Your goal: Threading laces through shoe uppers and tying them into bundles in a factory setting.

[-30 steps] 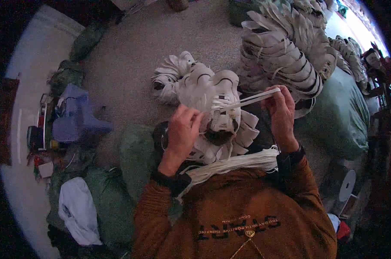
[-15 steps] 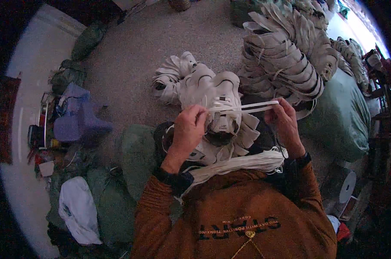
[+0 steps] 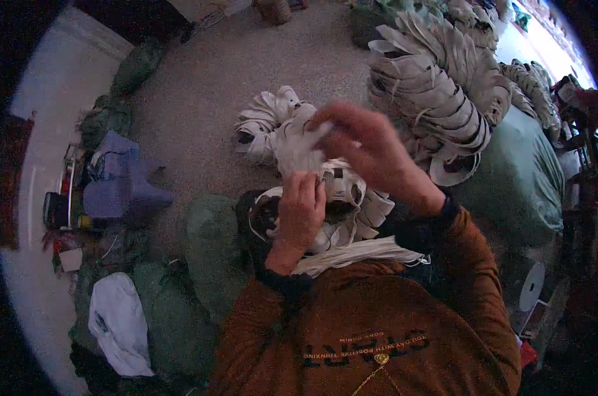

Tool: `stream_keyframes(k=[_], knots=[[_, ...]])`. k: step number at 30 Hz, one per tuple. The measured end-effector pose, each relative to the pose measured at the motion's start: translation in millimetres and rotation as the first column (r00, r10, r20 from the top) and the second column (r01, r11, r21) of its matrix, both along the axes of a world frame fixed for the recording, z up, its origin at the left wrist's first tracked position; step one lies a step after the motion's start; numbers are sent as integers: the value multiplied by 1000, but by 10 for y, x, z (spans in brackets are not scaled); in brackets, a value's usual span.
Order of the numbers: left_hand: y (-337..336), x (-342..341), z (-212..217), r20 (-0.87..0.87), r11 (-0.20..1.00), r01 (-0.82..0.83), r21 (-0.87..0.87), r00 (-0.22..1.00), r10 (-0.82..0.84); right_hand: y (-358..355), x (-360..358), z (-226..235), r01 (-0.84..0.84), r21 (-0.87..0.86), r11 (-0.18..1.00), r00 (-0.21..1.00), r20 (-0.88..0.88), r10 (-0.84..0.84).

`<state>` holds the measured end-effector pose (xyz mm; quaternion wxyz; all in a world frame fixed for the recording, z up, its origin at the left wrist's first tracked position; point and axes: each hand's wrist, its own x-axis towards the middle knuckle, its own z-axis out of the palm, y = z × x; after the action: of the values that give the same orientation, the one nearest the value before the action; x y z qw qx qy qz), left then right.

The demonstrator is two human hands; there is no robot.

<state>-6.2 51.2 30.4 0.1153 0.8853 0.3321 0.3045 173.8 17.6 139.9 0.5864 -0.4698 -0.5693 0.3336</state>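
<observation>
A white shoe upper (image 3: 342, 187) with eyelets lies over my lap, close to other pale uppers. My left hand (image 3: 301, 210) is closed on its left side, fingers pressed together. Above and beyond it, my right hand (image 3: 371, 145) reaches to the left over the uppers; motion smears its fingers, and whether they grip the lace cannot be told. A whitish blur shows beside those fingertips. Below, a bundle of white shoelaces (image 3: 362, 254) stretches across my lap. A row of stacked white uppers (image 3: 263, 119) fans out on the floor ahead.
Large curved stacks of pale shoe uppers (image 3: 431, 99) stand at the far right, near a big green sack (image 3: 520, 175). To the left are a purple plastic stool (image 3: 121, 185), more green sacks (image 3: 210, 247) and a white bag (image 3: 121, 323). A white disc-shaped reel (image 3: 531, 287) stands at right.
My right hand has swung left and up from the right side, over the uppers. The white laces stretched between my hands no longer show. My left hand has shifted slightly right and down.
</observation>
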Motion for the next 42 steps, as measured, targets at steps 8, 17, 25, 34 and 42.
stream_keyframes(k=[8, 17, 25, 34, 42], knots=[[30, -80, -69, 82, 996, -55, -66, 995, 60, -136, -9, -684, 55, -97, 994, 763, 646, 21], [33, -62, 4, 290, 972, 29, -233, 956, 41, -100, -264, -1020, 115, -18, 993, 580, 813, -53], [25, -77, -60, 306, 970, -35, -239, 946, 110, -962, 424, -908, 145, -337, 930, 771, 627, 107], [48, -51, -89, 295, 984, -21, -177, 953, 73, -1823, 1143, -1517, 496, -583, 644, 700, 707, 101], [154, 23, 176, 169, 850, -3, -526, 980, 108, -938, 355, -1344, 391, -4, 920, 746, 587, -315]])
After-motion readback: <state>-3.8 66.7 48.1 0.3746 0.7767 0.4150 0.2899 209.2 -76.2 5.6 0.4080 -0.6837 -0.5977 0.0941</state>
